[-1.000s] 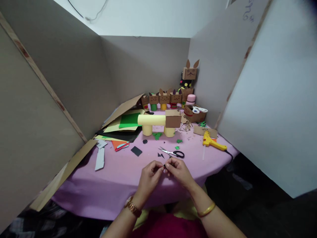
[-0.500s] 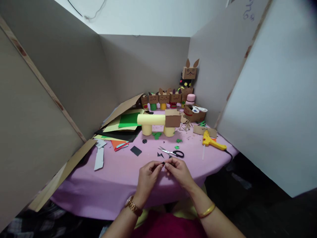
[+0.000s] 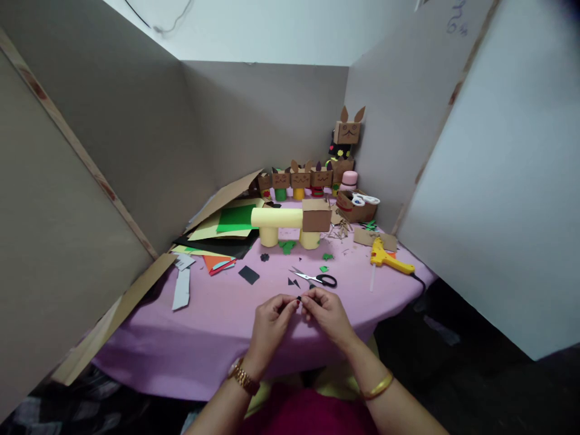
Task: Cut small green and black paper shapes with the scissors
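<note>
Between the pinched fingertips of my left hand (image 3: 275, 315) and my right hand (image 3: 325, 309) is a small piece of black paper (image 3: 299, 298), mostly hidden by the fingers. Both hands are closed on it, over the front of the table. Just beyond them lie scissors (image 3: 319, 278) with black handles, their blades spread. Black paper scraps (image 3: 293, 282) lie left of the blades, and a black paper rectangle (image 3: 249, 275) is farther left. Behind stands a pale yellow paper-tube figure (image 3: 277, 219) with a brown cardboard box head (image 3: 316, 216).
A yellow glue gun (image 3: 390, 260) rests at the right, its cord running off the edge. Stacked coloured paper (image 3: 235, 220) and cardboard lie at the left. Box-headed animal figures (image 3: 299, 180) and a cardboard box (image 3: 356, 207) with white-handled scissors stand behind. Grey panels surround the pink tablecloth (image 3: 203, 338).
</note>
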A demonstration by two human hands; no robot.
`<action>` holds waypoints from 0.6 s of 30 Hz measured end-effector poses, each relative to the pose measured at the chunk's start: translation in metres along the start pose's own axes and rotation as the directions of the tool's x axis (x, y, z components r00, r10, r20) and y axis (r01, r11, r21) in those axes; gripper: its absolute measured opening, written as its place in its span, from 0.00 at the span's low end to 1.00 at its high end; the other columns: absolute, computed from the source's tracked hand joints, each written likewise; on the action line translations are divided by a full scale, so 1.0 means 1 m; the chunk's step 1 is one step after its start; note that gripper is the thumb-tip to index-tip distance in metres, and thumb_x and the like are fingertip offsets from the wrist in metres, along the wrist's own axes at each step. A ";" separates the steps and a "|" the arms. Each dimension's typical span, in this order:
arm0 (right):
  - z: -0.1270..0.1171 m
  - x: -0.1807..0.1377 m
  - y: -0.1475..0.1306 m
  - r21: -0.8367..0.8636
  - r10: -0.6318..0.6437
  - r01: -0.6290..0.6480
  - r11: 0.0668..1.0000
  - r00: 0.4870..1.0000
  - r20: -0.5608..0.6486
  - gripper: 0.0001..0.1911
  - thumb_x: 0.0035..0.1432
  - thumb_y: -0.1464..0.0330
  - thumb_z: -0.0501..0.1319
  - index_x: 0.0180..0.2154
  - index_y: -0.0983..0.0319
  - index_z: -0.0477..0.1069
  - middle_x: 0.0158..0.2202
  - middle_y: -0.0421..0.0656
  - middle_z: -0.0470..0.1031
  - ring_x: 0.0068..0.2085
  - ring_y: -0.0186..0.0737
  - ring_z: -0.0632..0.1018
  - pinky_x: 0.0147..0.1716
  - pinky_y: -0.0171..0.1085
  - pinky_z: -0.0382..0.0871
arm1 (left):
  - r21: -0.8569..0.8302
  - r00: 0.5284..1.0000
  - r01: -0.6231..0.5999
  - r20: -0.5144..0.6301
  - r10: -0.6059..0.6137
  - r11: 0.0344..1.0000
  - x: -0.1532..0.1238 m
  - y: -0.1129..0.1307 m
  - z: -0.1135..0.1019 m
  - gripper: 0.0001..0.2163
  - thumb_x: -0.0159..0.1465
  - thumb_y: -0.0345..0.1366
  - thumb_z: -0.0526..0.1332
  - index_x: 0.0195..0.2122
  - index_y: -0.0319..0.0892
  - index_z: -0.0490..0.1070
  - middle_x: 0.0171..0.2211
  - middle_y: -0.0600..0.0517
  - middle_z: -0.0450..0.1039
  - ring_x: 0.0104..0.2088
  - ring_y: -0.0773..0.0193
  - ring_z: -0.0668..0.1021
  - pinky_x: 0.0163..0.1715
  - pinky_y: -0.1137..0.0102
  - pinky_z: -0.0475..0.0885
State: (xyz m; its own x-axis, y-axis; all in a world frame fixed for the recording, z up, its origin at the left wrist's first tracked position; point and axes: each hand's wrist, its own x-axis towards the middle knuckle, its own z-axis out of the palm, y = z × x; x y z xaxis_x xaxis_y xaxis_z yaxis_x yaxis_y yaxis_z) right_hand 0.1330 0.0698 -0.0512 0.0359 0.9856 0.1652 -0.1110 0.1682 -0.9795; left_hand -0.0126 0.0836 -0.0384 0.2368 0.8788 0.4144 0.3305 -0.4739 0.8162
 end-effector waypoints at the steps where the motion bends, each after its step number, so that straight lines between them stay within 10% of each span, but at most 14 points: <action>1: 0.000 0.000 0.000 -0.003 -0.001 0.001 1.000 1.000 -0.003 0.14 0.51 0.58 0.62 0.26 0.63 0.69 0.18 0.36 0.69 0.17 0.29 0.67 0.16 0.30 0.64 | 0.001 1.000 -0.002 0.003 0.002 1.000 0.000 0.000 0.000 0.08 0.60 0.35 0.59 0.28 0.41 0.75 0.25 0.51 0.78 0.27 0.63 0.78 0.28 0.73 0.72; 18: 0.000 0.002 0.001 0.006 0.003 -0.002 1.000 0.998 -0.063 0.15 0.51 0.57 0.62 0.27 0.63 0.67 0.19 0.36 0.69 0.17 0.29 0.67 0.15 0.29 0.63 | -0.010 0.999 -0.002 0.036 0.003 1.000 0.002 0.000 0.001 0.07 0.60 0.34 0.58 0.34 0.41 0.75 0.31 0.50 0.79 0.32 0.62 0.79 0.33 0.71 0.73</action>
State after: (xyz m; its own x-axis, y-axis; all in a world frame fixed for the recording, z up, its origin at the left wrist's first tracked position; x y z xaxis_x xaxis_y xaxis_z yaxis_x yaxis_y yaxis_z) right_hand 0.1326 0.0717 -0.0518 0.0979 0.9831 0.1550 -0.1168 0.1660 -0.9792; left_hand -0.0116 0.0853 -0.0380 0.2706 0.8748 0.4018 0.3204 -0.4754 0.8193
